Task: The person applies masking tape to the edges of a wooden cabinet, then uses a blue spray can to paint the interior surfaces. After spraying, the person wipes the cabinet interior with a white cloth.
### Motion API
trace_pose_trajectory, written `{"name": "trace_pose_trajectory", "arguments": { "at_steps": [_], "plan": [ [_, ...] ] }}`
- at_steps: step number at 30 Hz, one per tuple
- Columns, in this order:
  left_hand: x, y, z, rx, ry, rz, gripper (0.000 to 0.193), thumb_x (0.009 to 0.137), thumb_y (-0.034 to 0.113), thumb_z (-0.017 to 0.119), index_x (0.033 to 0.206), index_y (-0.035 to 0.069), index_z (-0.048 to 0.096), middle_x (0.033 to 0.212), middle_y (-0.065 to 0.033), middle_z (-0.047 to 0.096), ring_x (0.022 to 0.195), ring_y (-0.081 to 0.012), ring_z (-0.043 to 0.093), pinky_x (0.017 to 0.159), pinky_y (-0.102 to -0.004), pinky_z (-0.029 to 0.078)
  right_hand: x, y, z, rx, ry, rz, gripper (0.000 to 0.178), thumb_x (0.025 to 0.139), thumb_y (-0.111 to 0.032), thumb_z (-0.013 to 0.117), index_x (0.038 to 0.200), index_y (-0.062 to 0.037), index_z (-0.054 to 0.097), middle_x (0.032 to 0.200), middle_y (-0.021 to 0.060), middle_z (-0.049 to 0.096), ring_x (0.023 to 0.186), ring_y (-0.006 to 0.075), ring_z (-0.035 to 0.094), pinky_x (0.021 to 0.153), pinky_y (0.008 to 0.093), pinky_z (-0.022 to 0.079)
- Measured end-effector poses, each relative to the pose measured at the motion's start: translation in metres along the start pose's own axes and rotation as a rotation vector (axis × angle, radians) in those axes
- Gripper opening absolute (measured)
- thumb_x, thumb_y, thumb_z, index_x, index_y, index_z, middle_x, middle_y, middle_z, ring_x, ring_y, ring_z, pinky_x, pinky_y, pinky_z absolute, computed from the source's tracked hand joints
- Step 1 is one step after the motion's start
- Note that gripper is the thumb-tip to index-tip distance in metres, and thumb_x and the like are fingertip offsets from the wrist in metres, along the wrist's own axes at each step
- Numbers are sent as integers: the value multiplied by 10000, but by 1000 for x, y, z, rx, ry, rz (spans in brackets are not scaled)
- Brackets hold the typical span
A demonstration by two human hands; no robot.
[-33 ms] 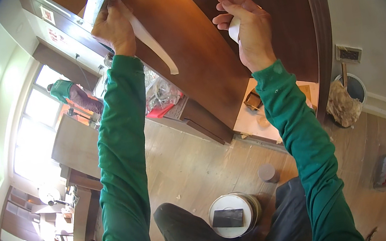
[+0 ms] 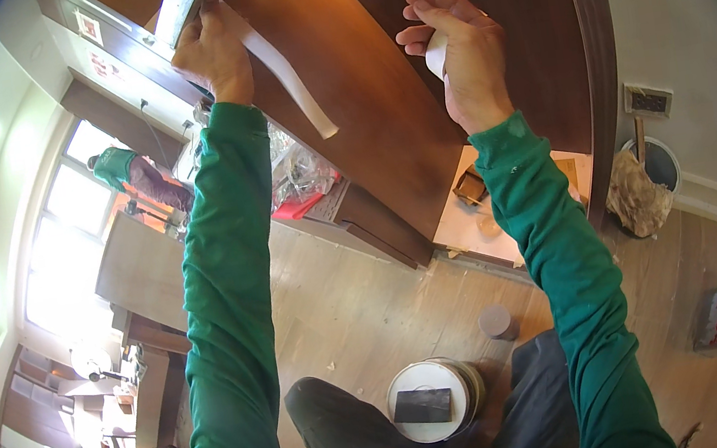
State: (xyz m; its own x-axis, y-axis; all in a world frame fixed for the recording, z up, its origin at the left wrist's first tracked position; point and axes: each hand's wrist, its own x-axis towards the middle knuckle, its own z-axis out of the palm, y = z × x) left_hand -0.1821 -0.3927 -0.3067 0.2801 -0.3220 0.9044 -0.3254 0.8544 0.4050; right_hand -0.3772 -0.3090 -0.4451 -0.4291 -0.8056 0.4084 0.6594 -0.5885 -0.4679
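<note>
My left hand [image 2: 215,58] is raised at the light-coloured front edge [image 2: 185,4] of a brown wooden cabinet. Its fingers are closed on a white strip of tape [image 2: 285,73], whose loose end dangles to the right in front of the cabinet's wood panel [image 2: 347,86]. In front of the dark inner panel, my right hand [image 2: 472,54] curls round a white roll of tape [image 2: 437,53], mostly hidden by the palm. The strip and the roll are apart.
Between my knees stands a lidded bucket [image 2: 433,380] bearing a dark flat block [image 2: 423,406]. A grey cylinder [image 2: 498,324] is on the wood floor. At right, a pail [image 2: 661,169] with a cloth stands by the wall. Another person [image 2: 133,170] bends near the window.
The loose end of the tape strip has swung slightly right and twisted. Both hands stay nearly where they were.
</note>
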Motion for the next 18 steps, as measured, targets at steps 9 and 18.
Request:
{"name": "trace_pose_trajectory", "arguments": {
  "at_steps": [9, 18],
  "plan": [
    [-6, -29, -24, 145, -7, -171, 341, 876, 201, 686, 836, -137, 679, 699, -140, 690, 602, -195, 695, 569, -282, 546, 11, 7, -4, 33, 54, -8, 122, 870, -63, 649, 942, -1, 725, 864, 100, 672, 650, 176, 667, 606, 271, 529],
    [3, -33, -26, 78, 20, -206, 324, 889, 180, 659, 803, -131, 685, 651, -135, 662, 593, -210, 688, 546, -310, 541, 15, 11, -10, 14, 65, -1, 135, 866, -85, 662, 953, 3, 715, 874, 102, 672, 648, 172, 668, 612, 272, 526]
  ]
}}
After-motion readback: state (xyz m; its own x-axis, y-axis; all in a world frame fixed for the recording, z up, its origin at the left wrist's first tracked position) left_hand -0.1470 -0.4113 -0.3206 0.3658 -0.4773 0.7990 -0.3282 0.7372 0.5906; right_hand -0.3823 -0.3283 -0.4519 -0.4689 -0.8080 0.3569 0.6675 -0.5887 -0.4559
